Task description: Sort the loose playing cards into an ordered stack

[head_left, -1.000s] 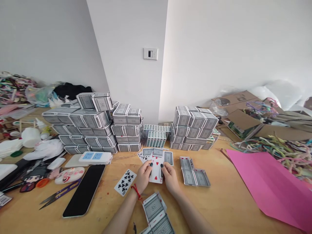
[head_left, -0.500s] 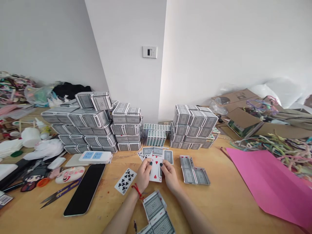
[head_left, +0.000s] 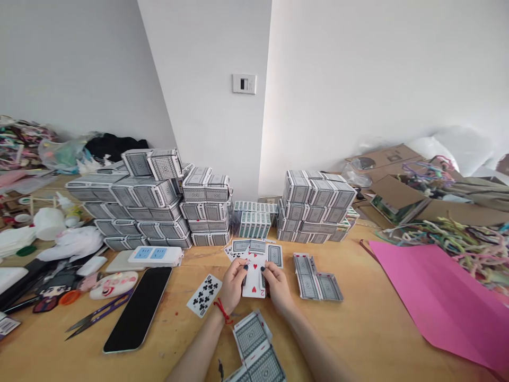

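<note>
Between both hands I hold a playing card [head_left: 254,281] face up, showing red hearts and a 2 in its corner. My left hand [head_left: 234,281], with a red string bracelet at the wrist, pinches its left edge. My right hand [head_left: 277,281] grips the right edge, thumb on top. Just beyond lie face-down cards [head_left: 275,255] and a few partly covered face-up ones. A ten of clubs [head_left: 204,295] rests left of my hands. Folded card pieces [head_left: 254,345] joined together sit between my forearms, and another joined piece [head_left: 316,278] lies to the right.
Tall stacks of card-built blocks stand at the back left [head_left: 139,199] and back right [head_left: 318,204], with card boxes [head_left: 254,225] between them. At left are a phone [head_left: 139,307], thread snips [head_left: 97,315] and a power strip [head_left: 157,257]. Pink paper [head_left: 433,297] lies at right.
The two of hearts has turned slightly and straightened between my fingers. Both hands stay in nearly the same place; the other things have not moved.
</note>
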Demonstrator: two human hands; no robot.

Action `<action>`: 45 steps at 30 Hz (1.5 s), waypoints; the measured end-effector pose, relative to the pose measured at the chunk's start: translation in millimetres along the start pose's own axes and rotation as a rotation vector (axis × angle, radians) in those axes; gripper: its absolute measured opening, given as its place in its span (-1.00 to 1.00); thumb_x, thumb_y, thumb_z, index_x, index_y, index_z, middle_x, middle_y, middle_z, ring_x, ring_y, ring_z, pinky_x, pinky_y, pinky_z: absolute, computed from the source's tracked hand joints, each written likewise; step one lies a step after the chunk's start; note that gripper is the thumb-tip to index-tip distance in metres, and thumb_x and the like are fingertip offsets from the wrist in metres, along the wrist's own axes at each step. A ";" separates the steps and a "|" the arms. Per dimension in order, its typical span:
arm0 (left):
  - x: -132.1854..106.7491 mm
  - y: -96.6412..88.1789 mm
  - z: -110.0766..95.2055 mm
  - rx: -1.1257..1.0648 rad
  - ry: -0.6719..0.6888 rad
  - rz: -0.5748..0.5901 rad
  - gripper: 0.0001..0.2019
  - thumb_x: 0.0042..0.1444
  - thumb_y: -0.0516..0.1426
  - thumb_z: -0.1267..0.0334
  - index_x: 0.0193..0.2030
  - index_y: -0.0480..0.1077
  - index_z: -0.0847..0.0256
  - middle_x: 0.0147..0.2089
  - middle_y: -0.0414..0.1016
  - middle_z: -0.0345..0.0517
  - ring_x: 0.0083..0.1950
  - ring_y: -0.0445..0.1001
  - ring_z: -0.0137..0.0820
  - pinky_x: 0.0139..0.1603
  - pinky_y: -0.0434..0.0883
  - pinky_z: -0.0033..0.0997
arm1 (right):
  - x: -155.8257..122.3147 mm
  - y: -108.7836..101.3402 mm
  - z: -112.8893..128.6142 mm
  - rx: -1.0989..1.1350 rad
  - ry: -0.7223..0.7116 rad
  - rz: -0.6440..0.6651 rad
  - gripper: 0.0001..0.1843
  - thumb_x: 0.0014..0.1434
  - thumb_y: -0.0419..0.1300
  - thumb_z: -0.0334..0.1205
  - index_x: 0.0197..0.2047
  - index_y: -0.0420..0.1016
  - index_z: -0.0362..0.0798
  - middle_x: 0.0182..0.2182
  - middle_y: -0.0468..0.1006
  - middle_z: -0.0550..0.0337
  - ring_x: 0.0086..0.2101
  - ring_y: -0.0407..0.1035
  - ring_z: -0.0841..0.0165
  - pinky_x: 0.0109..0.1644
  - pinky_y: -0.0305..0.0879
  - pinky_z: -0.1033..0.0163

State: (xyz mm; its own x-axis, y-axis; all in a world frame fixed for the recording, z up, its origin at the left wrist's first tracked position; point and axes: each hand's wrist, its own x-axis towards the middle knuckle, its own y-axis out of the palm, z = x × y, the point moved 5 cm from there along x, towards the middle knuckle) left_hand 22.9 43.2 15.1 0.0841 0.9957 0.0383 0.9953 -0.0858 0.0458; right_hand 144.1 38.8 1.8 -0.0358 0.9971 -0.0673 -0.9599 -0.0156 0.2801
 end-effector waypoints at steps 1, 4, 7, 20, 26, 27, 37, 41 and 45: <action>0.2 0.0 -0.1 -0.001 0.005 0.002 -0.89 -0.01 -0.04 0.26 -0.36 0.21 0.23 -0.55 0.17 -0.32 -0.58 0.09 -0.58 -0.59 0.11 -0.62 | -0.3 -0.1 0.5 0.005 -0.004 -0.008 -0.86 -0.04 0.05 -0.16 -0.45 0.29 -0.07 -0.66 0.15 0.37 -0.67 -0.01 0.53 -0.67 -0.04 0.44; 0.4 0.0 -0.4 -0.001 0.019 0.002 -0.91 -0.01 -0.04 0.29 -0.37 0.22 0.23 -0.56 0.16 -0.33 -0.57 0.10 -0.57 -0.58 0.11 -0.62 | -1.3 0.2 3.0 0.035 -0.016 -0.029 -0.85 -0.06 0.05 -0.18 -0.45 0.32 -0.08 -0.64 0.20 0.34 -0.65 0.03 0.52 -0.64 0.01 0.43; 0.2 0.8 -1.2 -0.002 0.032 0.010 -0.91 -0.01 -0.05 0.31 -0.38 0.24 0.23 -0.56 0.18 -0.31 -0.56 0.12 -0.56 -0.57 0.11 -0.61 | -2.4 0.9 3.2 0.071 0.001 -0.036 -0.86 -0.08 0.07 -0.19 -0.43 0.34 -0.08 -0.64 0.20 0.35 -0.65 0.03 0.52 -0.63 0.00 0.43; -1.2 0.7 -3.8 0.054 0.076 -0.029 -0.94 -0.04 -0.03 0.35 -0.42 0.24 0.22 -0.57 0.16 -0.32 -0.56 0.11 -0.55 -0.56 0.11 -0.60 | 1.4 -1.8 -1.1 0.145 0.027 -0.055 -0.92 -0.12 0.08 -0.26 -0.47 0.34 -0.05 -0.64 0.23 0.36 -0.63 0.05 0.51 -0.58 -0.01 0.42; -0.4 5.2 1.0 -0.042 -0.011 -0.002 -0.91 -0.03 -0.02 0.30 -0.35 0.22 0.21 -0.57 0.14 -0.34 -0.59 0.10 -0.57 -0.60 0.12 -0.62 | 0.6 1.2 -0.3 0.180 0.067 -0.022 -0.90 -0.13 0.09 -0.23 -0.46 0.32 -0.05 -0.65 0.24 0.37 -0.64 0.05 0.50 -0.58 -0.01 0.40; 0.4 5.0 2.2 -0.059 -0.029 -0.003 -0.90 -0.04 -0.02 0.30 -0.34 0.21 0.21 -0.57 0.14 -0.34 -0.59 0.10 -0.58 -0.60 0.12 -0.62 | 0.1 2.1 0.1 0.185 0.068 -0.014 -0.89 -0.13 0.09 -0.22 -0.45 0.31 -0.05 -0.65 0.23 0.37 -0.64 0.04 0.51 -0.58 -0.01 0.40; 4.8 -0.1 6.1 -0.037 -0.030 -0.023 -0.97 -0.11 -0.02 0.37 -0.47 0.21 0.21 -0.60 0.11 -0.36 -0.59 0.09 -0.58 -0.59 0.09 -0.62 | 0.7 1.5 0.7 0.096 0.019 -0.024 -0.93 -0.13 0.07 -0.27 -0.47 0.29 -0.03 -0.66 0.19 0.38 -0.64 0.01 0.50 -0.59 -0.05 0.41; 3.5 3.2 6.8 -0.062 -0.096 0.029 -0.86 -0.09 -0.02 0.33 -0.34 0.25 0.19 -0.59 0.15 -0.37 -0.62 0.10 -0.58 -0.61 0.09 -0.61 | 0.5 2.2 0.3 0.083 0.014 -0.006 -0.93 -0.11 0.05 -0.25 -0.47 0.29 -0.04 -0.63 0.21 0.35 -0.62 0.05 0.49 -0.57 -0.01 0.40; 4.6 2.5 8.2 -0.056 -0.099 0.047 -0.90 -0.11 -0.01 0.34 -0.40 0.27 0.22 -0.61 0.15 -0.36 -0.61 0.11 -0.58 -0.60 0.07 -0.60 | 1.8 1.0 -3.3 0.074 0.016 -0.008 -0.93 -0.11 0.05 -0.27 -0.45 0.28 -0.03 -0.63 0.21 0.35 -0.62 0.04 0.49 -0.57 0.00 0.40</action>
State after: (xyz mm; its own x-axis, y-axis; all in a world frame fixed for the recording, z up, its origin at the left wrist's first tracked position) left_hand 26.3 47.8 7.2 0.1380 0.9888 -0.0569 0.9861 -0.1317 0.1016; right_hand 142.1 40.3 -1.2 -0.0333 0.9958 -0.0852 -0.9370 -0.0014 0.3492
